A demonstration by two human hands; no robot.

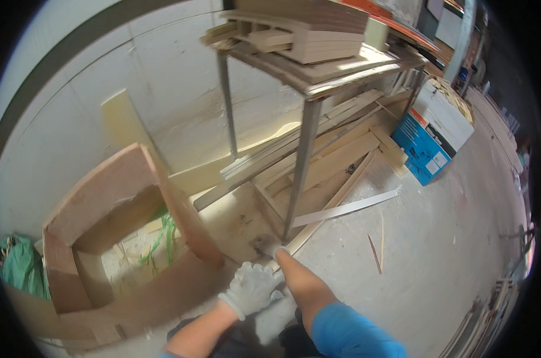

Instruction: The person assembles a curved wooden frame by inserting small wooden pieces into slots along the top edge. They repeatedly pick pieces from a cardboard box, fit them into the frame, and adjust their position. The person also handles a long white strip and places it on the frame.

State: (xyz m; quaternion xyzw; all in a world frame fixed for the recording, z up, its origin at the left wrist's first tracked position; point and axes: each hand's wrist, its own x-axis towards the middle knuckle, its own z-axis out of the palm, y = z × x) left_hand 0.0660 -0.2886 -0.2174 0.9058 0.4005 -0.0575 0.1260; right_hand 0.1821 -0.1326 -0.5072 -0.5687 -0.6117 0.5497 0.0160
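Observation:
My left hand [252,290], in a pale grey work glove, is low in the middle of the head view. Its thumb stands apart from the partly bent fingers, and nothing shows in its grasp. My right hand [270,246] reaches forward just beyond it, pale and smeared by motion. Its fingers cannot be made out, nor whether they hold anything. Close to both hands is the near end of a long, thin wooden strip [324,218]; whether either touches it is unclear. A metal table leg [300,170] stands just past my right hand.
On the left is an open-topped brown bin [187,215] with scraps and green strips inside. A green sack [23,267] sits beside it. Ahead, boards [318,134] lie under a table [318,89] stacked with wood. A blue and white box [428,134] and loose slats [482,325] are at right.

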